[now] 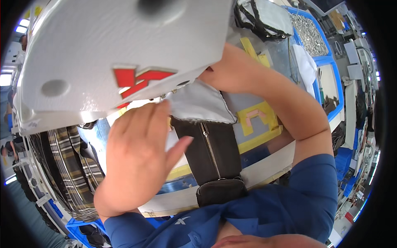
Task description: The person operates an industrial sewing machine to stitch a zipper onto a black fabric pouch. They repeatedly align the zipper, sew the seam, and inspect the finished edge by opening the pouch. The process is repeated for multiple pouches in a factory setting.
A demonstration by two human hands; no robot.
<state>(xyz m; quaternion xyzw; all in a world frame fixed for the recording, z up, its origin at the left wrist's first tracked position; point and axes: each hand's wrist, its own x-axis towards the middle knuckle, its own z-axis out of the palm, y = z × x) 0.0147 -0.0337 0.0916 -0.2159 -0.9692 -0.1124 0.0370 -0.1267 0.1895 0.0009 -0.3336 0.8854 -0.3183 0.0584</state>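
A white sewing machine head [74, 41] with red lettering fills the upper left. Below it, a white fabric piece [200, 105] with a dark edge lies over a black zippered garment piece [217, 153], which ends in a black pouch [221, 192]. My left hand [138, 153] is raised beside the fabric at the machine's lower edge, fingers loosely extended and thumb apart. My right hand [229, 70] reaches to the fabric's upper right at the machine; its fingertips are hidden behind the head.
Yellow tape [260, 136] marks the work surface. At right, a blue tray [328, 45] of metal pieces and another with tools [324, 91] sit beside white cloth [305, 70]. A black-and-white bundle [262, 18] lies behind. Plaid fabric [72, 169] hangs at left. People appear at the far left.
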